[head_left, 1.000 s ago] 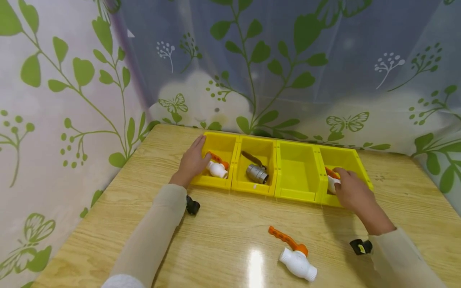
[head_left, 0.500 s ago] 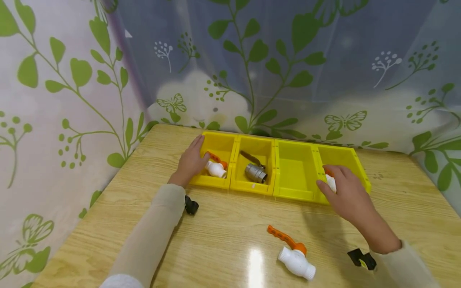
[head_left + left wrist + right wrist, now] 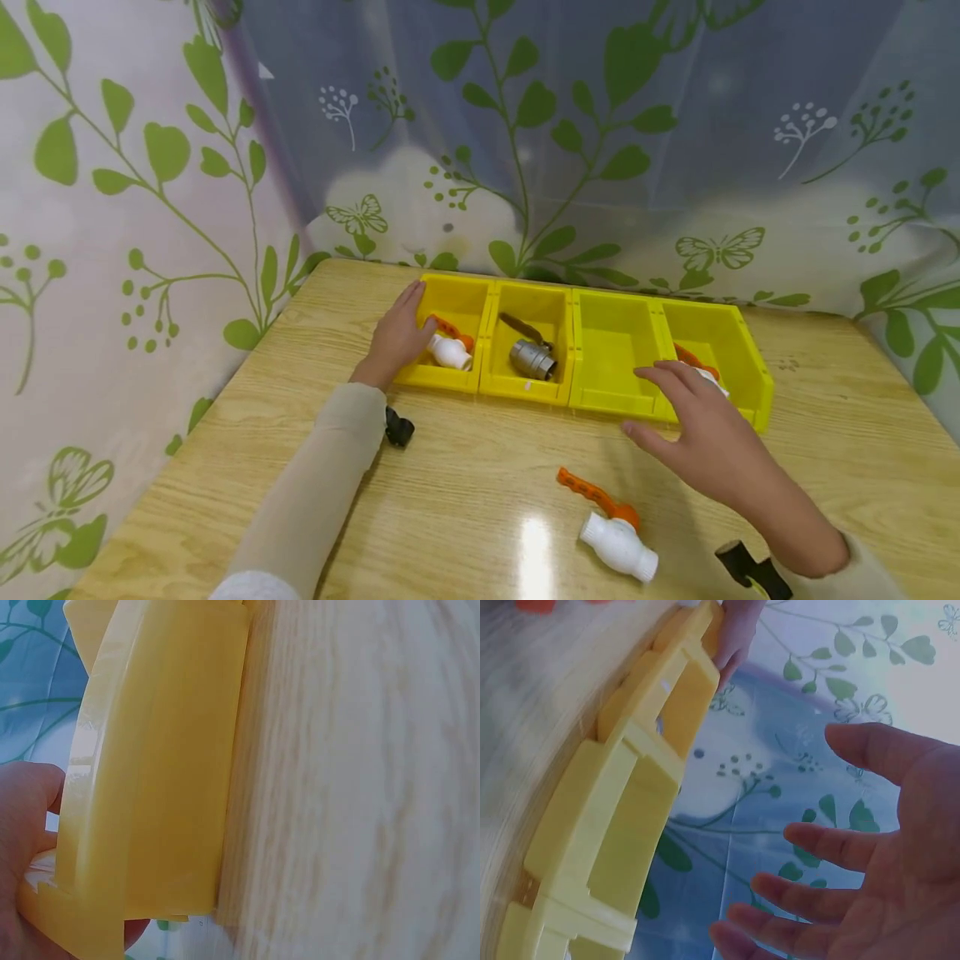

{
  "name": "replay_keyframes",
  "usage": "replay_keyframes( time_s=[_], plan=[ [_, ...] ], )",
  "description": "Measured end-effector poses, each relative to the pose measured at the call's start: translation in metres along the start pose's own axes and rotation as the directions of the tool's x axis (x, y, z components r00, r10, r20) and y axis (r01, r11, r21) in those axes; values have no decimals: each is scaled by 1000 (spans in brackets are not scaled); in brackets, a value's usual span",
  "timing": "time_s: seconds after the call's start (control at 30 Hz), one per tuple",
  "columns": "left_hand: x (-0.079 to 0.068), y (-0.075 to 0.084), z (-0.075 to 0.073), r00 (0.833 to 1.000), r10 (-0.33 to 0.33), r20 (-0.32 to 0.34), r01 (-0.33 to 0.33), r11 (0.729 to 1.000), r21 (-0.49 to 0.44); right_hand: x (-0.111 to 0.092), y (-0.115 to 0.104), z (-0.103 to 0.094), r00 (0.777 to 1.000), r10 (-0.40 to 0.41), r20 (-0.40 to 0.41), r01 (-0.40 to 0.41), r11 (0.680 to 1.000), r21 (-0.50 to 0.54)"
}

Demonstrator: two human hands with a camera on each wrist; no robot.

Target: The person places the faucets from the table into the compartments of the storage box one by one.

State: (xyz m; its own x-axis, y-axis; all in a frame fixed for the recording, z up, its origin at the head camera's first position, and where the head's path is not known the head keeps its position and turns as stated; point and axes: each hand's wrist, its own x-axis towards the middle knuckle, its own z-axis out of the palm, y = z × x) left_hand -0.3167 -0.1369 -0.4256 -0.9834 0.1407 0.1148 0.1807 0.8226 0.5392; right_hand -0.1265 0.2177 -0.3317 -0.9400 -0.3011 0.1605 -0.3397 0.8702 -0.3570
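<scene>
A row of yellow bins (image 3: 615,407) stands on the table. My left hand (image 3: 397,337) grips the leftmost bin's side wall (image 3: 165,772), thumb on one side and fingers on the other. Inside that bin lies a white ball valve (image 3: 450,353) with an orange lever. A grey metal ball valve (image 3: 532,360) with a brown lever is in the second bin, while the third holds nothing. The rightmost bin contains another white valve, its orange lever (image 3: 696,362) showing and its body partly hidden by my right hand (image 3: 712,442). That hand hovers before the bins, fingers spread, holding nothing (image 3: 907,847).
A further white ball valve (image 3: 618,546) with an orange lever lies on the wooden table (image 3: 450,500), in front of the bins. A leaf-patterned curtain (image 3: 585,167) hangs right behind the row, and another patterned sheet (image 3: 135,250) borders the left side.
My right hand has let go of the white valve in the rightmost bin and drawn back toward me, its fingers spreading. The left hand stays at the leftmost bin.
</scene>
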Motion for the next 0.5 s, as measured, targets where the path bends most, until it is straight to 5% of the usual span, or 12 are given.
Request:
replay_keyframes(
  time_s=[0.5],
  plan=[
    [-2, 2, -1, 1000, 7, 2, -7, 1000, -7, -13, -16, 14, 993, -86, 82, 91, 995, -50]
  ],
)
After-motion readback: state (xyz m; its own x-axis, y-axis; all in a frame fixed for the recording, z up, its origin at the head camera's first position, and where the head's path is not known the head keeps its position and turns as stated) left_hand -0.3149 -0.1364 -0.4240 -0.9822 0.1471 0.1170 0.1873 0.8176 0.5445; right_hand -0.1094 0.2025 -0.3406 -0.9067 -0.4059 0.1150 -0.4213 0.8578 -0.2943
